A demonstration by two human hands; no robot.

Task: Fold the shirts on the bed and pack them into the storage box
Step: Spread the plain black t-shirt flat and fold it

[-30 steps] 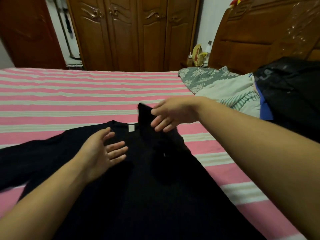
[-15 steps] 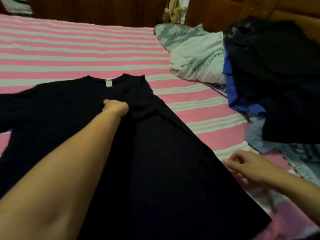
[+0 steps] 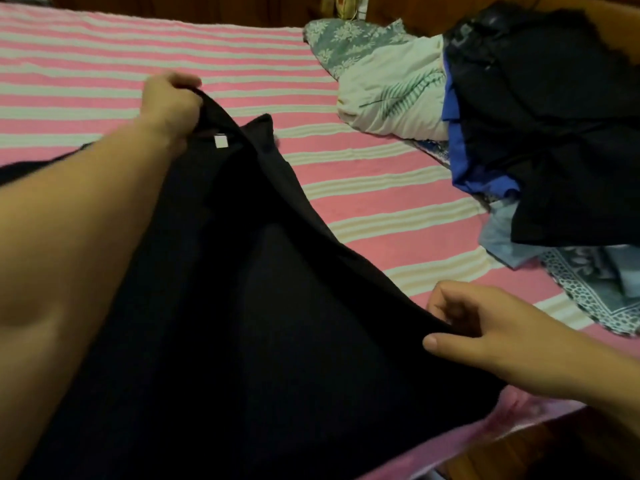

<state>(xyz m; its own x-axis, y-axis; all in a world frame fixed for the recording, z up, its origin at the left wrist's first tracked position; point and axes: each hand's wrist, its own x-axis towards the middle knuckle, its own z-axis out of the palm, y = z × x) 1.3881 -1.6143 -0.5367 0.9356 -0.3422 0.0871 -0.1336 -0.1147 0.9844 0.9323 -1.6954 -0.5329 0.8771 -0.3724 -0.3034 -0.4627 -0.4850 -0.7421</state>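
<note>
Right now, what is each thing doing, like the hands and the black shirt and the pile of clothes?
Left hand: grips the black shirt at its collar.
Right hand: pinches the shirt's right edge near the hem.
Black shirt: spread over the bed, right side lifted into a fold, not yet folded up.
White tag: showing inside the collar.
Pile of clothes: heaped and unfolded.
Striped bedsheet: spread flat.

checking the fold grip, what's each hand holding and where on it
Both hold the black shirt: left hand grips the collar, right hand pinches its right side edge near the hem.
</note>
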